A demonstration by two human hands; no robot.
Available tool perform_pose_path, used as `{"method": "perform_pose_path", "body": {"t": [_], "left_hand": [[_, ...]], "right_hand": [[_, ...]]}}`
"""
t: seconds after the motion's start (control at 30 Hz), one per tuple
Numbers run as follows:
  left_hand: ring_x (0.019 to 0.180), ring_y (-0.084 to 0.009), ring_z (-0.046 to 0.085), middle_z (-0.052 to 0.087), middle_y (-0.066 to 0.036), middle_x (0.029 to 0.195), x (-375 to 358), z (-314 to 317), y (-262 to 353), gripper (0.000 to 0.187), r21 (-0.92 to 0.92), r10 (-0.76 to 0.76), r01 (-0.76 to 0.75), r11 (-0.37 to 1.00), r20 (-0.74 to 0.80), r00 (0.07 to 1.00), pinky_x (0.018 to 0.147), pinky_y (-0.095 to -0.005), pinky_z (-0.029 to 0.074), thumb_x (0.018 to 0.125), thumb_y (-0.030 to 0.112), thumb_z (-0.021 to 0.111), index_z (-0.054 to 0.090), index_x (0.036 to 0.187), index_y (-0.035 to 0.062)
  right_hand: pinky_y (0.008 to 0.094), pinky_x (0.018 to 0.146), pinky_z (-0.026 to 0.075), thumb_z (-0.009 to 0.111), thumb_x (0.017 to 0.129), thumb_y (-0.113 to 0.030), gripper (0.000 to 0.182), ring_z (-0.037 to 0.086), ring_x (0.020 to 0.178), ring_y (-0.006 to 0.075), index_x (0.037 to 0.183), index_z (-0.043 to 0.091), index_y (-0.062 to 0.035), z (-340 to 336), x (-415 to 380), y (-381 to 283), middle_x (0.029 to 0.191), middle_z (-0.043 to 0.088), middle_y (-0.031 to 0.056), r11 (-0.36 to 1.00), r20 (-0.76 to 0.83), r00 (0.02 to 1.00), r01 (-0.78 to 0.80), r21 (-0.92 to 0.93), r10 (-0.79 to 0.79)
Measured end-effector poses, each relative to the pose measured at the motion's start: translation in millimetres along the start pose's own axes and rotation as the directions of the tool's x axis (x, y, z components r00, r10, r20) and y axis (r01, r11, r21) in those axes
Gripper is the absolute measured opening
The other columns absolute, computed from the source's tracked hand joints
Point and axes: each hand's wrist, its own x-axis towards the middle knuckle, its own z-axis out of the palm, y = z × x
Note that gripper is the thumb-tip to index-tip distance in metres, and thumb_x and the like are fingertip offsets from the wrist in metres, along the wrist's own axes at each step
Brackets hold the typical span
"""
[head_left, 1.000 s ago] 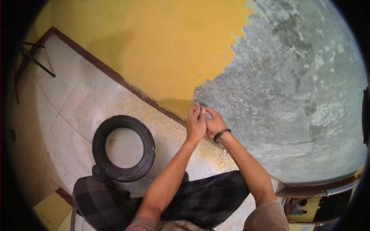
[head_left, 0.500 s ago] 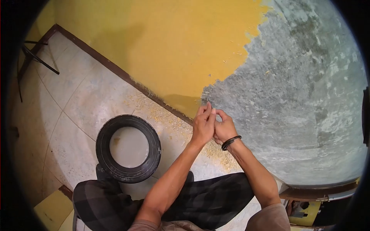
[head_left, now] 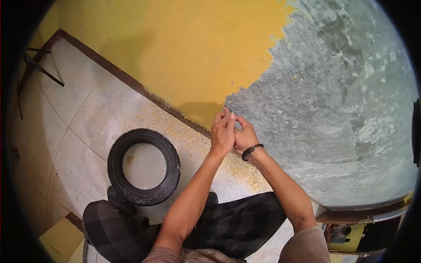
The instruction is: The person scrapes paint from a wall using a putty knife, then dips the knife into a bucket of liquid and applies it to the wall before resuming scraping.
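Note:
My left hand (head_left: 222, 133) and my right hand (head_left: 245, 136) are closed together at the wall, thumbs side by side. Between the fingers is a thin dark scraper (head_left: 226, 106); only its tip shows and the rest is hidden. It lies at the border where yellow paint (head_left: 184, 57) meets bare grey plaster (head_left: 307, 109). Fingers of the left hand extend along the tool, while the right hand is pressed in beside it. A black band circles the right wrist.
A black bucket (head_left: 115, 173) with cloudy whitish liquid (head_left: 147, 168) stands on the tiled floor to the left. Pale paint flakes (head_left: 175, 127) lie along the brown skirting (head_left: 127, 79). Thin black legs or rods (head_left: 48, 74) show far left, and a yellow panel (head_left: 61, 239) lower left.
Both hands, together with the scraper, have shifted slightly left and up along the paint's edge. The whole view has also moved a little.

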Motion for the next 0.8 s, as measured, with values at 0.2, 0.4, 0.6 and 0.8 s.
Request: {"method": "perform_pose_path", "body": {"t": [0.2, 0.4, 0.6, 0.8], "left_hand": [[0.085, -0.0192, 0.052, 0.054, -0.011, 0.091, 4, 2, -1, 0.049, -0.042, -0.018, 0.018, 0.999, 0.002, 1.000, 0.076, -0.0300, 0.041, 0.097, 0.037, 0.046, 0.060, 0.081, -0.0070], [0.090, -0.0304, 0.057, 0.055, -0.018, 0.100, 0, 7, 2, 0.036, 0.014, 0.046, -0.046, 0.999, -0.015, 0.999, 0.079, -0.0373, 0.044, 0.094, 0.027, 0.050, 0.063, 0.095, -0.0067], [0.090, -0.0299, 0.056, 0.056, -0.017, 0.096, 11, -3, 10, 0.038, -0.089, -0.067, 0.062, 0.994, -0.059, 0.996, 0.079, -0.0368, 0.044, 0.094, 0.029, 0.050, 0.063, 0.093, -0.0065], [0.089, -0.0296, 0.056, 0.056, -0.016, 0.095, 14, -5, 4, 0.036, -0.070, -0.034, 0.032, 0.997, -0.030, 0.999, 0.080, -0.0357, 0.043, 0.094, 0.028, 0.050, 0.063, 0.092, -0.0048]], "right_hand": [[0.0299, 0.034, 0.030, 0.048, 0.086, -0.004, 0.026, 0.044, 0.039, 0.0113, 0.111, 0.055, -0.0053, 2, 4, 6, 0.059, 0.053, 0.0053, 0.995, -0.016, 0.995, 0.095, -0.005, -0.095], [0.0302, 0.032, 0.029, 0.048, 0.088, -0.006, 0.026, 0.043, 0.037, 0.0113, 0.113, 0.054, -0.0050, -2, -10, -7, 0.058, 0.053, 0.0057, 0.997, 0.023, 0.997, 0.076, 0.012, -0.076], [0.0300, 0.030, 0.027, 0.050, 0.088, -0.008, 0.027, 0.042, 0.036, 0.0107, 0.114, 0.053, -0.0064, 10, -5, -18, 0.056, 0.051, 0.0041, 1.000, 0.019, 1.000, -0.012, -0.002, 0.012], [0.0302, 0.031, 0.026, 0.051, 0.088, -0.010, 0.026, 0.040, 0.035, 0.0114, 0.114, 0.053, -0.0058, 11, -5, -24, 0.057, 0.051, 0.0053, 0.999, 0.043, 0.999, 0.021, 0.030, -0.022]]}}
